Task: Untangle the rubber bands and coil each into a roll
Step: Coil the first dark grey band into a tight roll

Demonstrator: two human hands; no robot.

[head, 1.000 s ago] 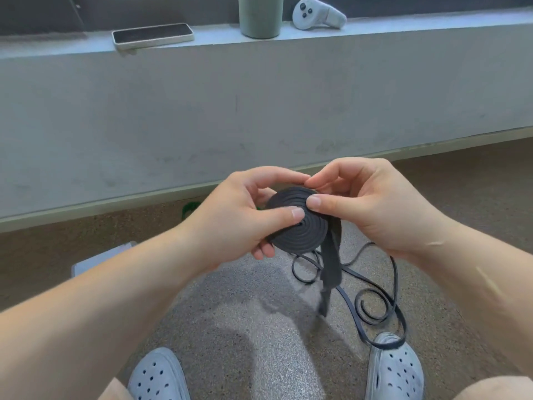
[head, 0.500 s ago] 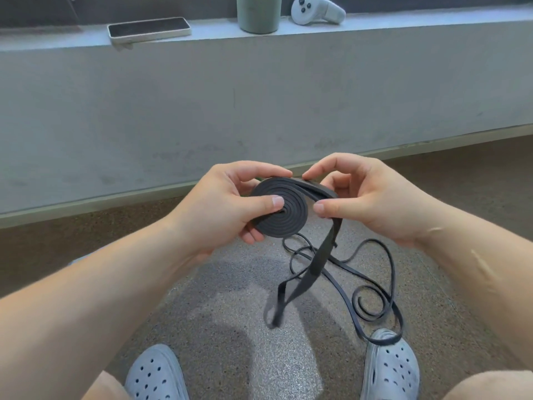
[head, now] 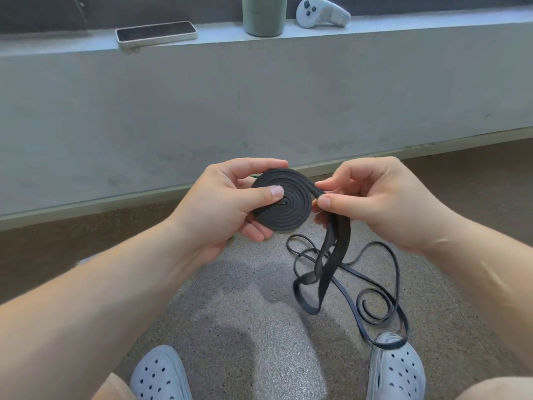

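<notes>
- Risk of the spiral springing apart — the coiled roll (head: 284, 202) is held flat only by the left thumb pressing near its centre and the fingers behind it; should that pressure ease while the next turn is laid on, the outer wraps would likely loosen.
- Risk of a twisted wrap — the free tail (head: 331, 255) hangs doubled below the right hand (head: 375, 203) and shows a fold near its lower bend; fed in as it lies, it may go onto the roll edge-up rather than flat.
- Risk of snagging — a thinner band (head: 375, 310) lies loose on the floor (head: 259, 327) in open loops, one end resting against the right shoe (head: 396, 370); the hanging tail crosses in front of it, and whether the two touch cannot be told.
- Left hand (head: 227, 206): raised in front of the body, closed on the roll, thumb across its face, fingertips curling over the top edge and under the bottom.
- Right hand: just beside the roll's right edge, thumb and forefinger pinched narrowly on the band where it leaves the spiral; the other fingers are curled loosely behind.
</notes>
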